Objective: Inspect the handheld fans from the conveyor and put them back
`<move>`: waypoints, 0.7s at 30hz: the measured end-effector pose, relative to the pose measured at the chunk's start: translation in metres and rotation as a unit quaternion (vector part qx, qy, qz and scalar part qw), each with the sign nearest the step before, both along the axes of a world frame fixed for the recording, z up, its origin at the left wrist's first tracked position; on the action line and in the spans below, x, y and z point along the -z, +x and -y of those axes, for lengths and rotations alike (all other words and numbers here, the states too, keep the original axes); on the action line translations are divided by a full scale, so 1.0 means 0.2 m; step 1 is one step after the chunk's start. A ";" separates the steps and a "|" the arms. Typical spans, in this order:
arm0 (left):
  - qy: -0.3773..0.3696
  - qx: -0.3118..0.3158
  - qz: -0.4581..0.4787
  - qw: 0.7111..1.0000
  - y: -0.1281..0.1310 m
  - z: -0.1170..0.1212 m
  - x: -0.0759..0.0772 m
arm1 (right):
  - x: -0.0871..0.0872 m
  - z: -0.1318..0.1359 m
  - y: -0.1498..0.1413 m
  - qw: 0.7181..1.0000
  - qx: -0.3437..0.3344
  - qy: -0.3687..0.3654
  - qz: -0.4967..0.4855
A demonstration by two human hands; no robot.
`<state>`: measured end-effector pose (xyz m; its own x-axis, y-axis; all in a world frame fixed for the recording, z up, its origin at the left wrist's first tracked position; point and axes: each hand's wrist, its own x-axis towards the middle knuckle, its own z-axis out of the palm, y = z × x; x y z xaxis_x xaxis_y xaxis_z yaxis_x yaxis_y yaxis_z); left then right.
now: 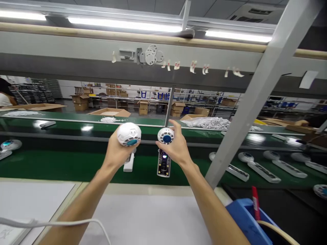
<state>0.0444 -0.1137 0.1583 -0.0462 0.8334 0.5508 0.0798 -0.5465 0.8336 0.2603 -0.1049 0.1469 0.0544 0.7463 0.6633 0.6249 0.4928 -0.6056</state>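
Observation:
My left hand (114,149) is closed around the round white head of a handheld fan (129,133), whose blue centre faces partly down. Its white handle hangs below, half hidden behind my hand. With thumb and fingers curled about its head, my right hand (178,146) grips a second handheld fan (164,165). This one shows a round grille with a blue hub, and its handle is uncovered, with a circuit board and a small lit display. Both fans are over the green conveyor belt (84,163).
More white fans (264,170) lie on the belt at right, another (11,145) at left. A slanted grey post (245,112) rises right of my hand. A blue bin (246,221) with a red pen (255,202) stands front right. A white cable (63,223) crosses front left. Small white parts (209,122) are heaped behind.

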 end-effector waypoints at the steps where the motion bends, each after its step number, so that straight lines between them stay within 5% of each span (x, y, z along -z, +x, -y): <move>1: 0.011 -0.015 -0.034 0.999 0.01 -0.03 0.04 | 0.02 -0.02 0.00 0.999 0.011 -0.001 0.040; 5: 0.033 -0.100 -0.192 0.976 0.02 -0.17 0.23 | 0.10 -0.09 0.03 0.982 0.066 -0.064 0.164; 8: 0.051 -0.094 -0.264 0.959 0.02 -0.26 0.35 | 0.16 -0.15 0.07 0.969 0.087 -0.128 0.194; 21: -0.052 -0.101 -0.333 0.936 -0.04 -0.47 0.73 | 0.34 -0.24 0.12 0.942 -0.004 -0.258 0.213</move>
<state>0.0374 -0.0193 0.0128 0.1160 0.8956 0.4294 0.6930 -0.3827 0.6109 0.2842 -0.0560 0.0797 -0.1414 0.9748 0.1726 0.8631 0.2067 -0.4607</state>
